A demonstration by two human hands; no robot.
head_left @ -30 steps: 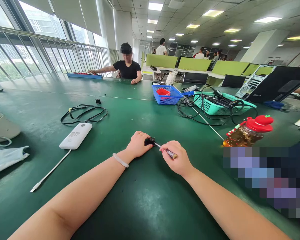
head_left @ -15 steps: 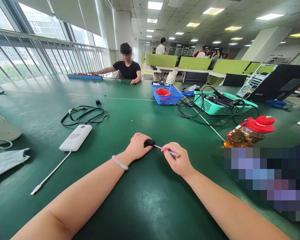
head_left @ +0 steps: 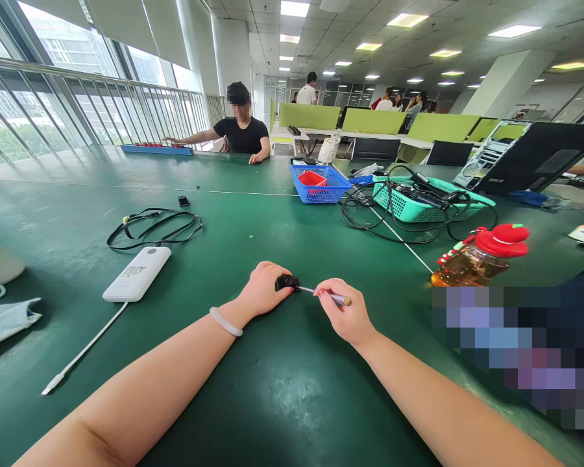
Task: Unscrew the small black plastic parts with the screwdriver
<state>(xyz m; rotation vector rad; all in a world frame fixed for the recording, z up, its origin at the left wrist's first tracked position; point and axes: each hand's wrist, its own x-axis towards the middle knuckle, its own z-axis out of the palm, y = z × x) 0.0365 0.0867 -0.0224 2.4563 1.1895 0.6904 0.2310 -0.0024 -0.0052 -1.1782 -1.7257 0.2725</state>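
My left hand [head_left: 263,288] rests on the green table [head_left: 253,402] with its fingers closed round a small black part [head_left: 287,283]; what kind of part it is I cannot make out. Between thumb and fingers, my right hand [head_left: 345,311] holds a screwdriver [head_left: 340,299] with a thin metal shaft. The screwdriver points left, and its tip meets the right side of the black part or lies very close to it. Part of the handle is covered by my right fingers, and much of the black part by my left hand.
To the left lie a white power bank [head_left: 137,274] and a looped black cable [head_left: 153,227]. Beyond my hands stand a blue basket [head_left: 321,192] and a teal basket [head_left: 403,206] with black cables. A red-lidded bottle [head_left: 481,256] is at right. Across the table sits a person [head_left: 243,133].
The whole view has shifted slightly, so most things appear a little further left. Both hands keep their grips, and the screwdriver stays at the black part.
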